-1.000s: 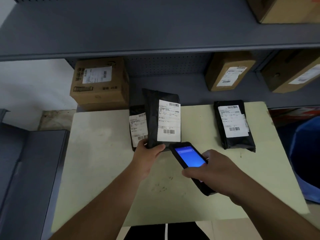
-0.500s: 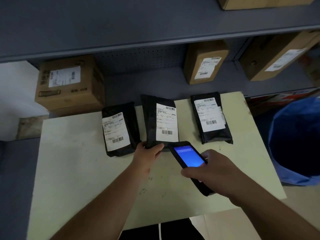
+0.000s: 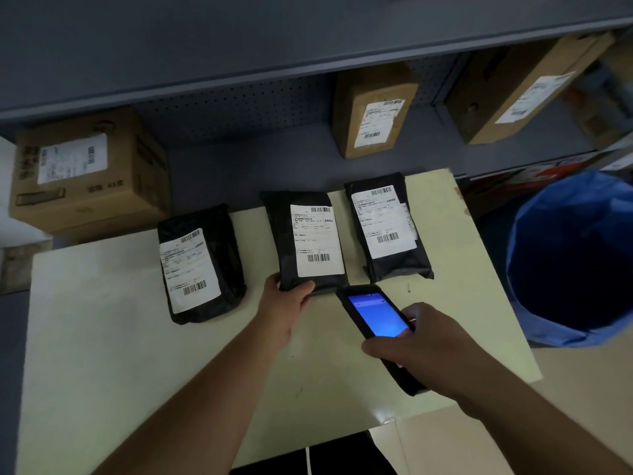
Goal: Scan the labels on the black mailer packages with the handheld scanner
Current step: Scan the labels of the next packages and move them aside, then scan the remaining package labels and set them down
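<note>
Evidently the middle mailer (image 3: 305, 240) is propped up by its near edge so that its white label (image 3: 317, 240) faces the handheld scanner (image 3: 378, 332), which probably makes the lower barcode easier to read. The left hand (image 3: 282, 303) grips that near edge, thumb over the front and fingers curled behind, so it is closed on the package rather than flat on the worktop (image 3: 102, 337). Just beside it, the right hand (image 3: 424, 351) wraps around the scanner's lower body, with the lit blue screen tilted up and the scanner's far end nearly touching the held mailer's bottom corner. A second mailer (image 3: 202, 264) lies label-up beyond and outward of the left hand. A third mailer (image 3: 388, 228) lies beyond the right hand. Neither is touched.
</note>
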A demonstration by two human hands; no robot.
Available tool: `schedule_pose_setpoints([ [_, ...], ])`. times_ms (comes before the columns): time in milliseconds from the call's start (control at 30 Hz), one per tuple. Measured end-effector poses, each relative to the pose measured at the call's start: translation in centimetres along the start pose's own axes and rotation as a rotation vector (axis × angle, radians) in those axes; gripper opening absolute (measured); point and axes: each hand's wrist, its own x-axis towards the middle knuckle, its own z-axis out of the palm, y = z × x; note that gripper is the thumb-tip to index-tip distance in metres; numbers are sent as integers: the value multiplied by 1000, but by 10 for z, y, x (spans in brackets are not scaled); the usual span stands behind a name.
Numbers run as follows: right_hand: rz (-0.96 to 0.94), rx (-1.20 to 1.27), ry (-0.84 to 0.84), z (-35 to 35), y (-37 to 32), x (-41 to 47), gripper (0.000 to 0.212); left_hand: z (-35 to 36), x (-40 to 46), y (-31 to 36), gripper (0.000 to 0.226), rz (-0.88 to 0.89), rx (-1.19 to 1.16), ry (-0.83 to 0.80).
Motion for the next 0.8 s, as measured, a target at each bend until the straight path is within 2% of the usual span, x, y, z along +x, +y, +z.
schedule_pose_setpoints([
  [100,10,-2,1,-4,5,5,52,14,4,1,61,9,26,-11],
  [400,44,38,1,-13,22,10,53,46,17,-10,42,-19,152,-16],
  [567,53,36,3,-16,28,12,53,54,17,-12,40,-88,184,-43],
  [800,53,29,4,-15,29,10,50,61,12,-9,39,-89,274,-55],
])
